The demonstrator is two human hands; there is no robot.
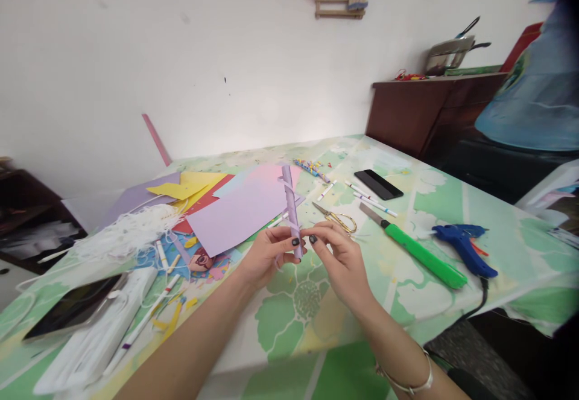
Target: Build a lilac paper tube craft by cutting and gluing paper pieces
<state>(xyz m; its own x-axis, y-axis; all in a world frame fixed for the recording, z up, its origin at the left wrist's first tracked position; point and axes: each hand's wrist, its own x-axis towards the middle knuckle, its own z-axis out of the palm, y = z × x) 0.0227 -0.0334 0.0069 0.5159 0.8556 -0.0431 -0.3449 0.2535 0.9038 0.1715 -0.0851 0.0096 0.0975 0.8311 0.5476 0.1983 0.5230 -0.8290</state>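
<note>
In the middle of the view, a thin lilac paper tube stands nearly upright, with narrow lilac strips curling off its side. My left hand is closed around its lower end, thumb in front. From the right, my right hand meets the tube with thumb and forefinger pinched together at its edge; what lies between those fingertips is too small to tell. Behind the tube lies a flat lilac sheet. Gold-handled scissors rest just beyond my right hand.
To the right lie a green-handled knife, a blue glue gun with a cord, a black phone and several markers. On the left are tangled white string, coloured paper, another phone and a white case.
</note>
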